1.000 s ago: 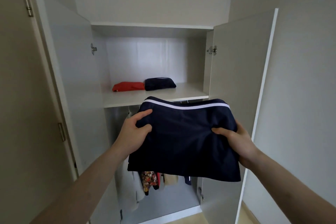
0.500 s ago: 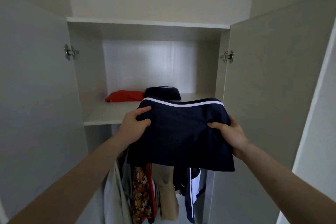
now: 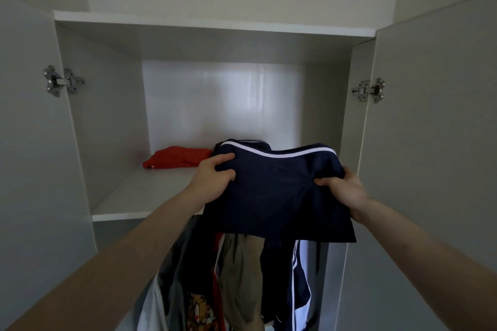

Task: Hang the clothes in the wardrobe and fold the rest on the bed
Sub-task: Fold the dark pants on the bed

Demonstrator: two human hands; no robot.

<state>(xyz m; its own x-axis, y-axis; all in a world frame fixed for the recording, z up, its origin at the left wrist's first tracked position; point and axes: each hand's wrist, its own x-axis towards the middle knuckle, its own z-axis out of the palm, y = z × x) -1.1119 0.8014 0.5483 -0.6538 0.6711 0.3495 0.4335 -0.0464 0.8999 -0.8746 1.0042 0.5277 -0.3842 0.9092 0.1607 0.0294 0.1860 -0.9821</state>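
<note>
- Hands: left hand (image 3: 212,180) and right hand (image 3: 347,191) each grip a side of the folded navy garment (image 3: 274,196), white stripe on its far edge, raised over the shelf (image 3: 139,196) front.
- Hanging clothes (image 3: 236,277) below; print unreadable.
- Red garment (image 3: 174,160) folded at the shelf's back.
- Wardrobe doors (image 3: 430,142) open.

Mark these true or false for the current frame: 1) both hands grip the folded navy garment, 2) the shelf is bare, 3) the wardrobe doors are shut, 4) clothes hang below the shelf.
1) True: the left hand and right hand each grip a side of the folded navy garment.
2) False: a folded red garment lies on the shelf.
3) False: the left door and right door both stand open.
4) True: hanging clothes show under the shelf.
</note>
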